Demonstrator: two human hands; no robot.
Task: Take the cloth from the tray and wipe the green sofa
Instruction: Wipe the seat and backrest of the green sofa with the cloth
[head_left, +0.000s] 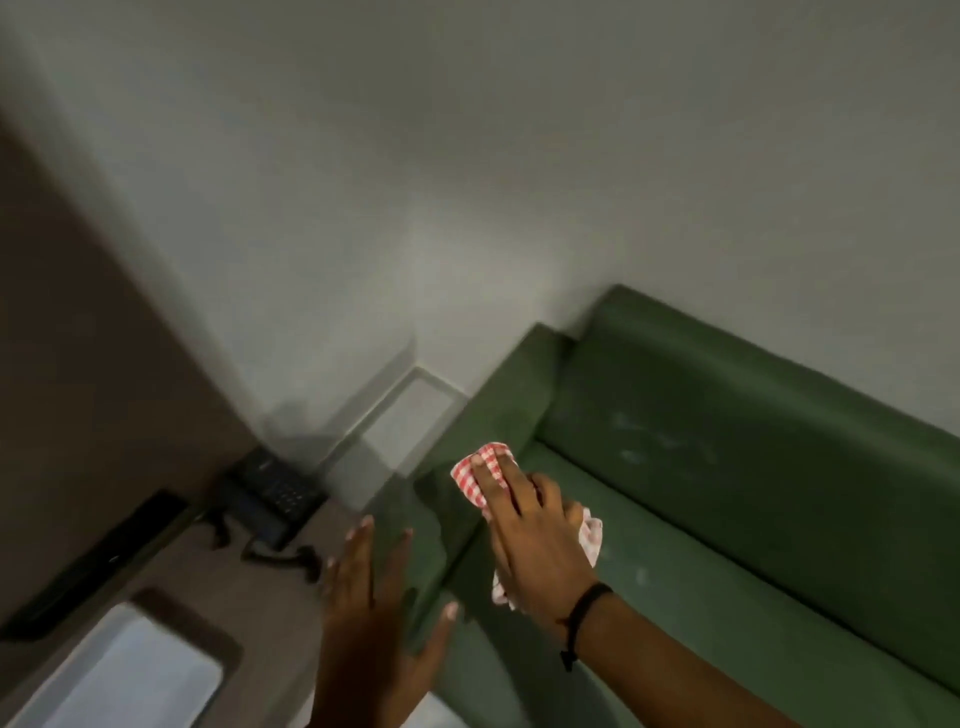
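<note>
The green sofa (727, 467) fills the right half of the view, with its armrest (498, 405) toward the middle. A red-and-white checked cloth (480, 467) lies on the inner edge of the armrest where it meets the seat. My right hand (535, 540) presses flat on the cloth, fingers spread over it; a black band circles the wrist. My left hand (379, 613) hovers open, fingers apart, beside the armrest's front end, holding nothing. The tray (171, 613) with a pale inside sits at the lower left.
A black desk phone (275, 493) with a coiled cord sits on the brown table left of the sofa. A dark flat bar (98, 561) lies along the wall side. A plain white wall rises behind everything.
</note>
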